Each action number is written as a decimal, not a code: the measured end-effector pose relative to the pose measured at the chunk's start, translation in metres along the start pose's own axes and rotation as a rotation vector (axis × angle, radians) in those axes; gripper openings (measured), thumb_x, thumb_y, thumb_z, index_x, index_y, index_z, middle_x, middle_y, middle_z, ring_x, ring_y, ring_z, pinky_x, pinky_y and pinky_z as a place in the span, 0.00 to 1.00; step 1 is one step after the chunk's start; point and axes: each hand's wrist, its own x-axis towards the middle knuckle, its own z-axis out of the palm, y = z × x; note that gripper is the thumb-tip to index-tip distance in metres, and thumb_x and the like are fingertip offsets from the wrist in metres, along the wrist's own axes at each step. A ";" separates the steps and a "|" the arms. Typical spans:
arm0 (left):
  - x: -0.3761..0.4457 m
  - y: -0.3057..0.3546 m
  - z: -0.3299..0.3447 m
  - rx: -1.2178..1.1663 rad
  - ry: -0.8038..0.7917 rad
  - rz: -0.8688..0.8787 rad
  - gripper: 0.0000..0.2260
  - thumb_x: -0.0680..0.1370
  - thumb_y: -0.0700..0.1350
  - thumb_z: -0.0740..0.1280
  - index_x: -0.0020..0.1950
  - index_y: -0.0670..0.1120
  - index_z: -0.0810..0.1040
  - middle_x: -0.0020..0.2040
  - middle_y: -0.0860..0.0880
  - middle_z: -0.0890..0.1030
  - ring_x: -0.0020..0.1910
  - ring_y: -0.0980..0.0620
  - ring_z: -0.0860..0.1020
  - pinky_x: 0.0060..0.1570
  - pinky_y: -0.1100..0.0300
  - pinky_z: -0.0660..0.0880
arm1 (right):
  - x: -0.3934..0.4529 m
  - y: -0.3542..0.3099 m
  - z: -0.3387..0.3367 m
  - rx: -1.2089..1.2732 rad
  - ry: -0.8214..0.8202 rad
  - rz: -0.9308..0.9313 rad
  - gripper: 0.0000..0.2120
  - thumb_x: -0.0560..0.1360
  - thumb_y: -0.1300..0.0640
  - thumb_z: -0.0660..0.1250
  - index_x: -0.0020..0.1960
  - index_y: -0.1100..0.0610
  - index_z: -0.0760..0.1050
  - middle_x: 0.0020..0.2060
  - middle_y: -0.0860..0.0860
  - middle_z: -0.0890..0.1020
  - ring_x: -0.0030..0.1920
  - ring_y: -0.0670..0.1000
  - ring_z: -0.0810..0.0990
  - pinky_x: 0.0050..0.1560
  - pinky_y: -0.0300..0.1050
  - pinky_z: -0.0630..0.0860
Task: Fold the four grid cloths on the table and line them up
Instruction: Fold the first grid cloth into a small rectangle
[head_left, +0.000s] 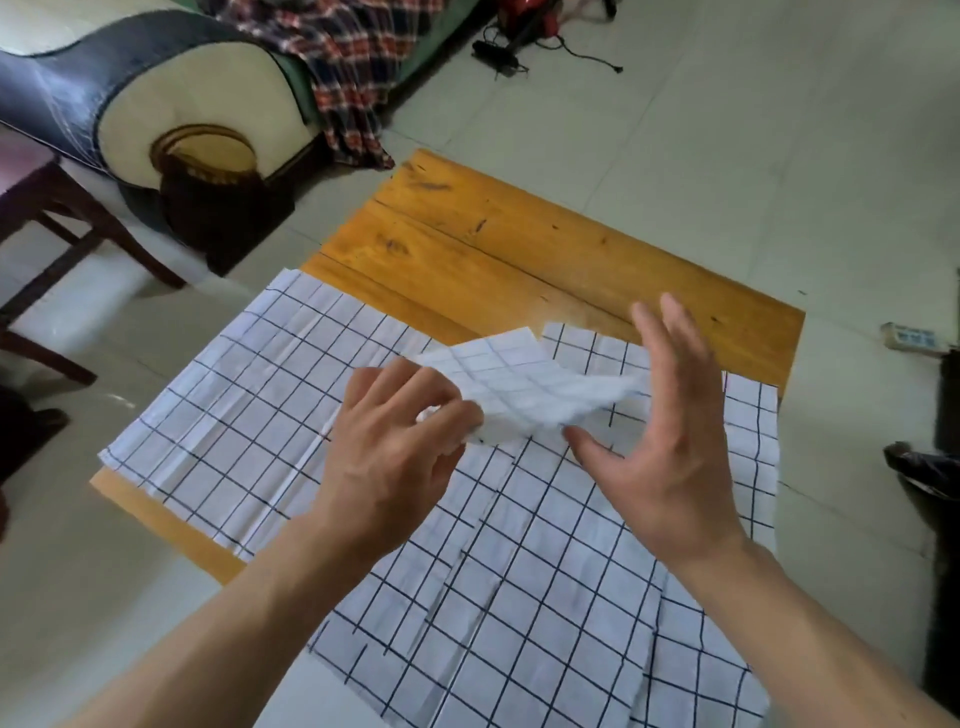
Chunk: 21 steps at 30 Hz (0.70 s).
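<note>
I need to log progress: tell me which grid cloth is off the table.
The small bunched grid cloth, held up by the left hand; the other cloths lie flat on the table.

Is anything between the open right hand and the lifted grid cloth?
Nothing visible. The right hand is open right beside the lifted grid cloth, which the left hand grips at its other end above the cloths lying flat.

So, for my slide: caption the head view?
Left hand grips a folded cloth above spread cloths; right hand open.
</note>
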 end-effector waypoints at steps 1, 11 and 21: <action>-0.013 0.000 0.006 -0.008 -0.031 0.007 0.04 0.73 0.37 0.74 0.44 0.45 0.83 0.44 0.48 0.79 0.43 0.45 0.76 0.42 0.50 0.68 | -0.009 0.006 0.005 -0.031 -0.051 -0.009 0.45 0.65 0.56 0.80 0.76 0.59 0.61 0.77 0.57 0.59 0.78 0.55 0.55 0.74 0.59 0.61; -0.137 0.010 0.038 -0.137 -0.300 -0.051 0.04 0.79 0.45 0.68 0.49 0.48 0.81 0.46 0.49 0.78 0.45 0.47 0.76 0.43 0.50 0.72 | -0.107 0.055 0.059 -0.119 -0.651 -0.056 0.35 0.63 0.59 0.77 0.70 0.51 0.73 0.70 0.49 0.73 0.74 0.48 0.62 0.77 0.42 0.47; -0.173 -0.001 0.040 -0.178 -0.374 -0.077 0.08 0.76 0.44 0.73 0.50 0.48 0.75 0.49 0.50 0.79 0.46 0.48 0.76 0.46 0.53 0.72 | -0.099 0.045 0.089 -0.233 -1.045 -0.244 0.48 0.70 0.62 0.67 0.80 0.51 0.41 0.78 0.45 0.37 0.77 0.44 0.34 0.77 0.43 0.36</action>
